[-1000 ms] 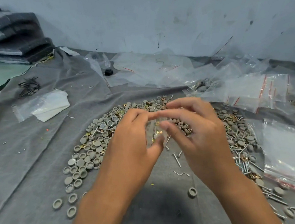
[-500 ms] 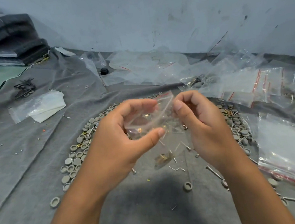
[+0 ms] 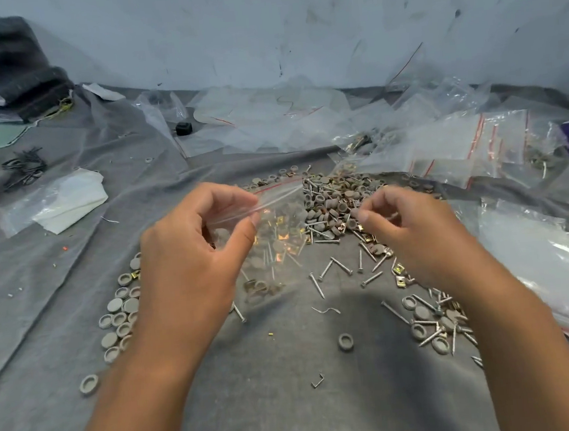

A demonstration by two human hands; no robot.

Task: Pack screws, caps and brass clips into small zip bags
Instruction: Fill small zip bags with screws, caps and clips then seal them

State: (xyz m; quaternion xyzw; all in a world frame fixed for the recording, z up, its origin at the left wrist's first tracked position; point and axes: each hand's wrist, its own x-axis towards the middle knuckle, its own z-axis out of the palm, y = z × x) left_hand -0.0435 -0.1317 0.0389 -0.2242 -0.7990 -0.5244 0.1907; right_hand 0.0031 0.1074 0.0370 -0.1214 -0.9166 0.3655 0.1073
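My left hand [image 3: 194, 257] pinches the top edge of a small clear zip bag [image 3: 274, 230] with a red strip, held above the cloth; brass clips and screws show inside it. My right hand [image 3: 412, 235] is off the bag, to its right, with fingers curled; whether it holds anything I cannot tell. A heap of grey caps [image 3: 333, 200] mixed with brass clips [image 3: 399, 269] lies behind the hands. More grey caps [image 3: 120, 315] trail down the left. Loose screws [image 3: 341, 267] lie scattered in the middle and by my right forearm.
Stacks of empty zip bags [image 3: 469, 144] and loose plastic sheets [image 3: 268, 120] lie at the back right. A larger bag [image 3: 552, 260] sits at the right edge. Folded white material in plastic [image 3: 58, 204] and dark wires [image 3: 24, 166] lie at the left. A wall closes the back.
Both hands held the bag together in front; now my right hand has let go and moved right, while my left hand keeps the bag by its top edge.
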